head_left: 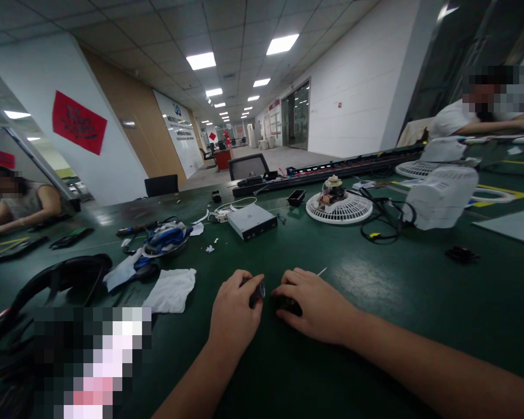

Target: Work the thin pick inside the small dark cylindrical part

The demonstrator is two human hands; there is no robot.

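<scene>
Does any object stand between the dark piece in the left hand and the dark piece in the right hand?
Nothing visible does. Between the left piece, held by the left hand, and the right piece, held by the right hand, only green tabletop shows. The white box lies farther ahead.

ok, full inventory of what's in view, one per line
table: 1, dark green, foreground
flat box: 1, light grey, mid-table
round grille: 1, white, right of flat box
housing: 1, white, right of round grille
small tray: 1, black, between flat box and round grille
bundle: 1, blue and dark, left of flat box
crumpled sheet: 1, white, nearer than bundle
headset-like band: 1, black, table's left
chairs: at least 2, black, beyond table
red signs: at least 2, red, left
ceiling lights: several, white, overhead
co-workers: 2, left and right edges
dark pieces: 2, dark, lower centre
left grip: 1, bare, around one dark piece
right grip: 1, bare, around the other
</scene>
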